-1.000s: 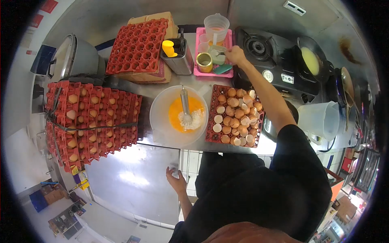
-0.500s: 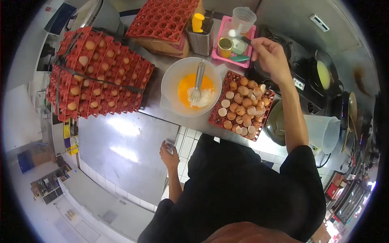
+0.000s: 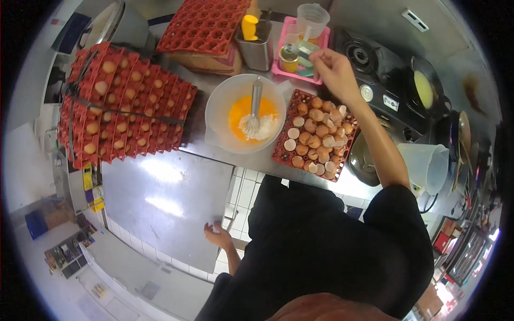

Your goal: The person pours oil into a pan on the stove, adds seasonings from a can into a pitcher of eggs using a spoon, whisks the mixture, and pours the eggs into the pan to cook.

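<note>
My right hand is closed on the handle of a small spoon, whose bowl is over a yellow can. The can stands in a pink basket beside a clear measuring jug. My left hand, fingers apart and holding nothing, hangs low near the edge of a steel surface. On the counter, a white plastic bowl contains yellow egg and white powder. A whisk leans inside it, its wires in the powder.
Cracked eggshells fill a red tray right of the bowl. Strapped trays of whole eggs stand left. Behind are an egg tray on a box and a metal container. A stove and pan lie right.
My right hand has shifted slightly left, bringing the spoon from beside the can to over it. My left hand has moved down and a little left, its fingers now spread.
</note>
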`<state>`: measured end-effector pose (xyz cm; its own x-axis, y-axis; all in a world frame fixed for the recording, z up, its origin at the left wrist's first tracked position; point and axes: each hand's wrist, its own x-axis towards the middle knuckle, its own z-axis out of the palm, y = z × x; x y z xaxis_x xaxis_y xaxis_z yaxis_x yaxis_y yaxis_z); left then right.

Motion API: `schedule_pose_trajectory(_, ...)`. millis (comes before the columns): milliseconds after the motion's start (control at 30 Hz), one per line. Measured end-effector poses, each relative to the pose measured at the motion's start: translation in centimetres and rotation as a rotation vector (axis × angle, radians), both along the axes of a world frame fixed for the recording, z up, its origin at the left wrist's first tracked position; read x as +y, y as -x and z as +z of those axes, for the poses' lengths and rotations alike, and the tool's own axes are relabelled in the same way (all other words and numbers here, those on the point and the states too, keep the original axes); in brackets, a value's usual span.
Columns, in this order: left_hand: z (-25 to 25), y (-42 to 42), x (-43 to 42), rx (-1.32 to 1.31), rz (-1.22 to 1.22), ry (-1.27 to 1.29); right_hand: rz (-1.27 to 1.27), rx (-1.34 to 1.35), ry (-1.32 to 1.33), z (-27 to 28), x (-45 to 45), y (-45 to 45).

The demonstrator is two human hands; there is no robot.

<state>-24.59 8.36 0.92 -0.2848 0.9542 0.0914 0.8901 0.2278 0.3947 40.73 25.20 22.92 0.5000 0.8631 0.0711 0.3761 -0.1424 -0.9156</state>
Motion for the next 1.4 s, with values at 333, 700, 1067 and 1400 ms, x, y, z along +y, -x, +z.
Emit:
schedule_pose_trajectory(333,0.1,0.1,-2.2,0.06,0.073,0.115,0.035,-0.927,0.544,-16.5,9.8,-11.0)
schedule_pose_trajectory(700,0.2,-2.3,-0.8,-0.035,0.018,0.091,-0.075,-0.583,0.537,-18.2,10.0,-14.8)
schedule_pose_trajectory(1067,6.6,-13.9,7.9,-0.473,-0.347,0.09,-0.068,0.127,0.035,2.7,-1.8,-5.9)
schedule_pose_trajectory(1400,12.4,-31.5,10.5,-0.973,-1.096,0.58,0.246,-0.811,-0.185,3.5,-2.7,9.0)
